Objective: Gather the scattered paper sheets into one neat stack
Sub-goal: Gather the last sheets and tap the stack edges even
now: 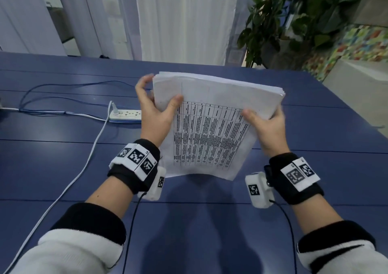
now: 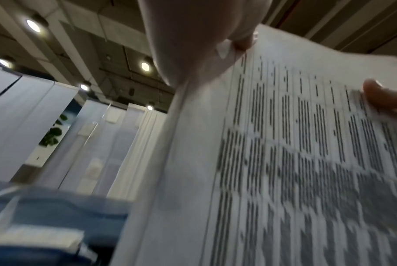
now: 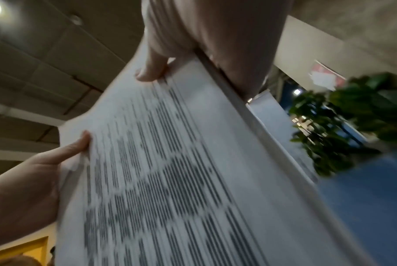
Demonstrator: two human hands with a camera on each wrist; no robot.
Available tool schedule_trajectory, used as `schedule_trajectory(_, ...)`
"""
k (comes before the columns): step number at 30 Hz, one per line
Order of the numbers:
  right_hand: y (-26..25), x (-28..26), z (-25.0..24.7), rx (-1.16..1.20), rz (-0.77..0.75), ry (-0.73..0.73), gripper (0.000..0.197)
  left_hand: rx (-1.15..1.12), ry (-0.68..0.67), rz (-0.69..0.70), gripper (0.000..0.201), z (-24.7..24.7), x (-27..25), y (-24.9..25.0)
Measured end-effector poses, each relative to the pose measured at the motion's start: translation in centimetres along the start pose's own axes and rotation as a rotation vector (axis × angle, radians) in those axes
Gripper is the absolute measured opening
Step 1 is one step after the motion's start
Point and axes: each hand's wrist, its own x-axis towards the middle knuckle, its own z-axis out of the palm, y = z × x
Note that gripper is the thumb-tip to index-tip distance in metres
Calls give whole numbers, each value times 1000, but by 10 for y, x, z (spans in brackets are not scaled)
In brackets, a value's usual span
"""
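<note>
A stack of white paper sheets (image 1: 212, 127), its top page printed with a table, stands tilted on its lower edge on the blue table (image 1: 63, 158). My left hand (image 1: 155, 114) grips the stack's left side, thumb on the printed face and fingers curled behind the top corner. On the opposite side my right hand (image 1: 264, 124) holds the stack, thumb on the front, fingers hidden behind. The left wrist view shows the printed page (image 2: 283, 162) close up with my left thumb (image 2: 240, 41) on it. In the right wrist view the sheets (image 3: 170, 171) and my right thumb (image 3: 152, 72) fill the frame.
A white power strip (image 1: 126, 114) with a plug and white cable (image 1: 84, 164) lies left of the stack; blue cables (image 1: 52, 89) loop behind it. A potted plant (image 1: 294, 22) stands past the table's far right corner. White curtains hang beyond the far edge.
</note>
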Motion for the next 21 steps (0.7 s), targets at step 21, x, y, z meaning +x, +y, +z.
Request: schedule_trajectory(21,68,-23,9,-10,390,-15,36,-4,-6,-401,39,-11,-41,-54)
